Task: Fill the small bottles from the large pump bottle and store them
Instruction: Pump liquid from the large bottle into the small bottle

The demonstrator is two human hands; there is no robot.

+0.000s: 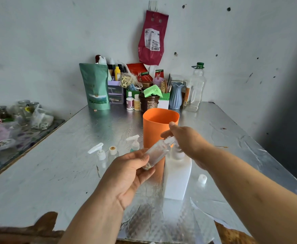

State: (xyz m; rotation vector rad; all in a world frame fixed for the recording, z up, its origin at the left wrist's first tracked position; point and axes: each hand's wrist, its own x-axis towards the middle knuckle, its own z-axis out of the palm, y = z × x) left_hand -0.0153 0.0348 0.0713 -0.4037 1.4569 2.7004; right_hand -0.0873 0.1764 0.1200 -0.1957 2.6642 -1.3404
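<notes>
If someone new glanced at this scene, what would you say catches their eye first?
Probably the bright orange cup in the middle of the picture. Just in front of it, the left hand holds a small clear bottle tilted toward the large white pump bottle, whose top the right hand covers.

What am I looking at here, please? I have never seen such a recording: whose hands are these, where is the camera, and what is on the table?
There is no machine. A person works with bare hands, and one camera worn on the head looks down at them. The left hand holds a small clear bottle, tilted, with its mouth at the top of the large white pump bottle. The right hand lies on that pump. Behind stands an orange cup. On the foil-covered table stand a clear pump bottle, a pumpless small bottle and a teal pump bottle. A loose white cap lies to the right.
</notes>
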